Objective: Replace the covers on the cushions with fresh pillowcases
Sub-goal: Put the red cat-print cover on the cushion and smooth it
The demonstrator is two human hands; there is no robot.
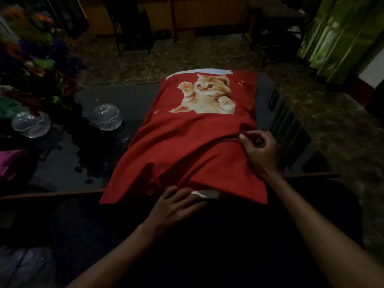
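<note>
A red pillowcase (187, 142) printed with an orange kitten lies lengthways on the dark glass table (116, 98). It covers a white cushion that shows at the far end (199, 71) and as a small white patch at the near opening (204, 193). My left hand (174, 206) rests at the near hem, fingers fairly straight, touching the fabric beside the white patch. My right hand (259, 148) sits on the right side of the pillowcase, thumb and curled fingers pinching a fold of red fabric.
Two lidded glass bowls (107, 116) (31, 123) stand on the table's left part, next to a bunch of coloured artificial flowers (35, 59). A green curtain (342, 34) hangs at the far right. Chair legs stand on the patterned floor beyond the table.
</note>
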